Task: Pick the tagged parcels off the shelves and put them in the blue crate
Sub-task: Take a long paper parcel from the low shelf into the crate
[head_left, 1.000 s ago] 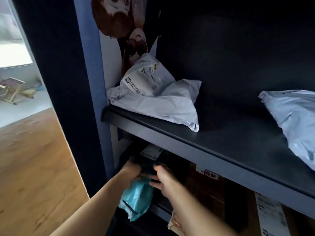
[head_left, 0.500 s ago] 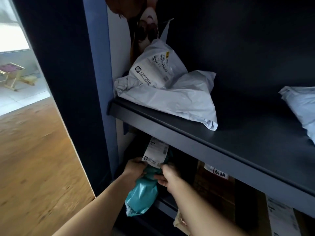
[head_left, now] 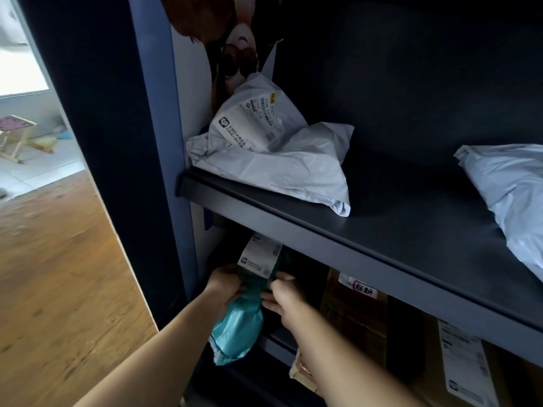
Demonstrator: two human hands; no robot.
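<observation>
**Teal parcel held in both hands under the upper shelf**

Teal plastic is what I see between my hands: one teal parcel (head_left: 239,318), soft and crumpled, standing nearly upright at the front of the lower shelf opening, its bottom end hanging past the lower shelf's edge. One white label (head_left: 260,257) is stuck on its top end, just below the lip of the upper shelf (head_left: 338,239).

I count three grey mailer bags on the upper shelf. Two sit at the left, a labelled bag (head_left: 255,124) leaning on a flat bag (head_left: 282,171); a third bag (head_left: 511,198) lies well apart at the right, cut by the frame edge. Below, to the right of my hands, I count two brown boxes: a tagged box (head_left: 352,312) with a small white tag (head_left: 363,287), and a far box (head_left: 464,374) with a long label. A tan packet (head_left: 302,371) shows just under my right forearm.

The upper shelf overhangs the teal parcel and hides its top. A blue post (head_left: 164,142) stands just left of it.

My left hand (head_left: 224,284) reaches in from lower left, its grip pinching the parcel's left side. My right hand (head_left: 282,298) comes from lower right, fingers curled on the parcel's right side. Wood floor (head_left: 58,274) lies at the left.
</observation>
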